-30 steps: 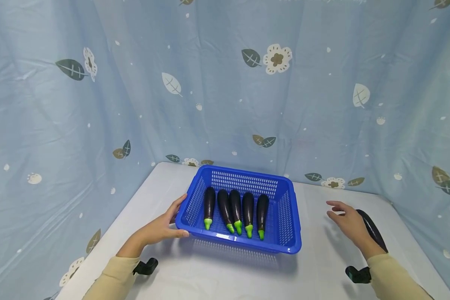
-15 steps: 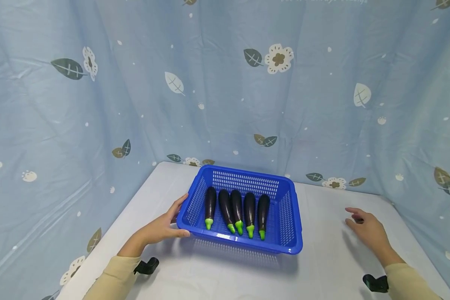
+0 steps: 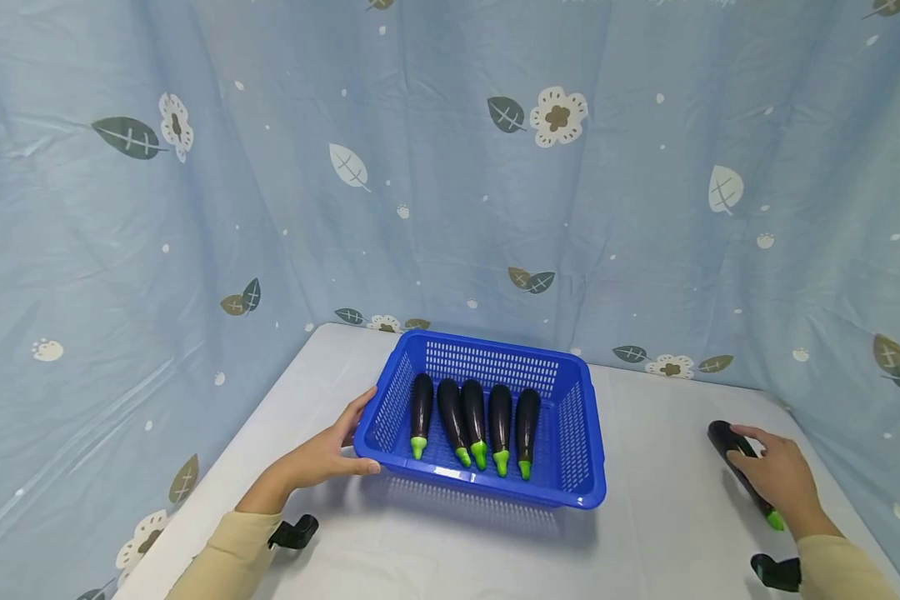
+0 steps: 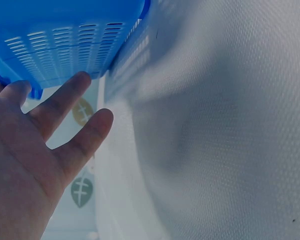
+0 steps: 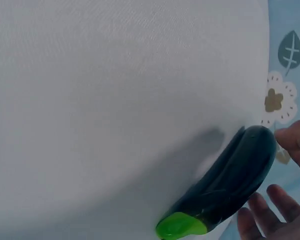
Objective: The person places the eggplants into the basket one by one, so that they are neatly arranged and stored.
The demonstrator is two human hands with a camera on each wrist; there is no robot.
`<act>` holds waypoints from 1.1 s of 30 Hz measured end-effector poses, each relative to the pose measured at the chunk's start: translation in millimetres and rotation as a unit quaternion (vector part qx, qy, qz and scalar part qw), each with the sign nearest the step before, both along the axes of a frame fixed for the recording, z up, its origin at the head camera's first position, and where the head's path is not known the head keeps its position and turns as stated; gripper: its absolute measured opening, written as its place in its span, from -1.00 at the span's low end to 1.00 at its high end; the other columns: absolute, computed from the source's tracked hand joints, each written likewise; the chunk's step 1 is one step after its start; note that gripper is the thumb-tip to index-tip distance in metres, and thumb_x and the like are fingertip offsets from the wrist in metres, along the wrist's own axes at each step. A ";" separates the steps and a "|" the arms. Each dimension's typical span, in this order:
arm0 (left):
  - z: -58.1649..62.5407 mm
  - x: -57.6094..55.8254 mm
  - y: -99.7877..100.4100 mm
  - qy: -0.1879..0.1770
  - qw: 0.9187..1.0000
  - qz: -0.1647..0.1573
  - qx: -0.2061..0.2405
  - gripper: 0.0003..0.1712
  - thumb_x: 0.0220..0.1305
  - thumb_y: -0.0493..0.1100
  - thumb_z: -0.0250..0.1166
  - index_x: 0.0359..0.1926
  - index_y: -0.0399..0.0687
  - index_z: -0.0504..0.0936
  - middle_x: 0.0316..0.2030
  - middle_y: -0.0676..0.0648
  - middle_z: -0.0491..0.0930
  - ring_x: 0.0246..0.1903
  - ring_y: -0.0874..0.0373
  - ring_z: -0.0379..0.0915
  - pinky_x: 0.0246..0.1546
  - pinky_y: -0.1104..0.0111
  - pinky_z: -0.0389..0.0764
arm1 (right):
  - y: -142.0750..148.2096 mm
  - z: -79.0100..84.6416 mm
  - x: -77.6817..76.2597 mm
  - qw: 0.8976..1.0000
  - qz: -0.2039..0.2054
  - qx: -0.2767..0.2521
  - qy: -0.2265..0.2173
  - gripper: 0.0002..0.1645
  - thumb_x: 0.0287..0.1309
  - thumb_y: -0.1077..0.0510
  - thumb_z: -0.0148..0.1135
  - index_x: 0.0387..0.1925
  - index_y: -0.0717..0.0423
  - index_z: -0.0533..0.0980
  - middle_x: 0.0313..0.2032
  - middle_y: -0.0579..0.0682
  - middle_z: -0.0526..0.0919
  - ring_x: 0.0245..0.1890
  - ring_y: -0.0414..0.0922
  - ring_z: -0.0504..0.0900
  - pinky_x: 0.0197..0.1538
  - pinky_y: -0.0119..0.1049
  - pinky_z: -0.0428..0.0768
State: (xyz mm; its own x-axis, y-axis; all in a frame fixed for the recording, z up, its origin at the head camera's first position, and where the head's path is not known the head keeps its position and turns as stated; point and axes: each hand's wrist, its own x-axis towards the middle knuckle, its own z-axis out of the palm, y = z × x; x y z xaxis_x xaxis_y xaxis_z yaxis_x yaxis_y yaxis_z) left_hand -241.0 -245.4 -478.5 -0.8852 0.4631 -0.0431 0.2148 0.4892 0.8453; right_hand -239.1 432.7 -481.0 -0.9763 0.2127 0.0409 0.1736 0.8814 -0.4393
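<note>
In the head view a blue plastic basket point(image 3: 487, 492) holds several dark eggplants point(image 3: 499, 417) with green stem ends. My left hand point(image 3: 311, 458) holds the basket's left front corner, thumb along the front rim and fingers at the left side. The left wrist view shows two of that hand's fingers point(image 4: 80, 145) stretched out below the rim; its thumb is out of view there. A single eggplant point(image 5: 230, 175) lies on the table at the right. My right hand point(image 3: 783, 475) is over it, thumb and fingers spread on either side. No firm grip shows.
A white cloth point(image 3: 660, 500) covers the table. A blue curtain point(image 3: 450, 208) with leaf and flower prints hangs behind and at both sides. Each wrist wears a black device, one at the left sleeve point(image 3: 225, 554), another at the right sleeve point(image 3: 840, 567).
My right hand has moved to the right and down, so the lone eggplant, largely hidden half a second ago, shows between thumb and fingers. The left hand and basket stay put.
</note>
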 end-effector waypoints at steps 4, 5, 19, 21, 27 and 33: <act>0.5 -0.1 -0.1 -0.002 1.000 -0.001 0.001 0.34 0.15 0.05 0.52 0.64 0.29 -0.30 0.51 -0.40 0.05 0.34 -0.40 0.27 0.26 -0.29 0.34 | 5.1 -1.4 -0.2 0.999 0.014 0.005 -0.035 -0.30 0.25 0.12 0.30 0.30 0.40 0.33 0.15 0.68 0.29 0.01 0.53 0.44 -0.11 0.31 0.52; 0.7 -0.1 -0.1 -0.002 1.000 -0.001 0.001 0.34 0.15 0.05 0.52 0.64 0.29 -0.30 0.51 -0.41 0.05 0.34 -0.40 0.27 0.26 -0.30 0.34 | 5.7 -1.9 -0.3 0.999 0.015 0.005 -0.045 -0.29 0.25 0.11 0.31 0.31 0.40 0.33 0.16 0.69 0.28 0.00 0.52 0.45 -0.10 0.31 0.53; 1.8 0.8 0.0 -0.004 1.000 -0.004 0.003 0.33 0.16 0.05 0.52 0.64 0.29 -0.30 0.51 -0.42 0.05 0.34 -0.41 0.27 0.25 -0.32 0.33 | 1.3 -5.4 -6.7 0.993 -0.008 -0.007 -0.118 -0.23 0.29 0.05 0.29 0.39 0.34 0.27 0.30 0.69 0.09 0.28 0.64 0.09 0.24 0.48 0.24; 1.4 0.8 -0.4 -0.003 1.000 -0.003 0.002 0.33 0.16 0.05 0.52 0.64 0.28 -0.30 0.51 -0.42 0.05 0.34 -0.41 0.27 0.25 -0.32 0.33 | 1.2 -6.0 -6.8 0.993 -0.006 -0.005 -0.116 -0.22 0.29 0.04 0.30 0.39 0.34 0.27 0.30 0.69 0.10 0.28 0.63 0.10 0.23 0.47 0.26; 2.5 1.7 -0.5 -0.002 1.000 -0.001 0.000 0.33 0.16 0.04 0.51 0.64 0.23 -0.30 0.51 -0.41 0.04 0.35 -0.41 0.25 0.26 -0.32 0.33 | -2.5 -6.5 -7.0 0.993 -0.016 -0.017 -0.115 -0.17 0.29 -0.01 0.31 0.41 0.35 0.25 0.28 0.69 0.12 0.26 0.62 0.15 0.20 0.44 0.33; 4.5 2.2 0.2 -0.001 1.000 -0.004 0.003 0.32 0.18 0.03 0.51 0.64 0.20 -0.30 0.50 -0.42 0.05 0.34 -0.41 0.26 0.26 -0.32 0.33 | -6.4 -5.7 -6.1 0.994 -0.016 -0.016 -0.109 -0.14 0.29 -0.05 0.31 0.41 0.36 0.24 0.21 0.72 0.14 0.20 0.63 0.20 0.16 0.43 0.37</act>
State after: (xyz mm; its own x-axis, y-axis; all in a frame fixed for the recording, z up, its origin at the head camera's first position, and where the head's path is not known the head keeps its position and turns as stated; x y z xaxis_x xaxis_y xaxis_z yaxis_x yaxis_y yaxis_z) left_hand -238.9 -245.2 -474.0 -0.8810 0.4713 -0.0422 0.2170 0.4818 0.8490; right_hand -245.2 426.3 -486.7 -0.9541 0.2412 -0.1778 0.2949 0.8606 -0.4151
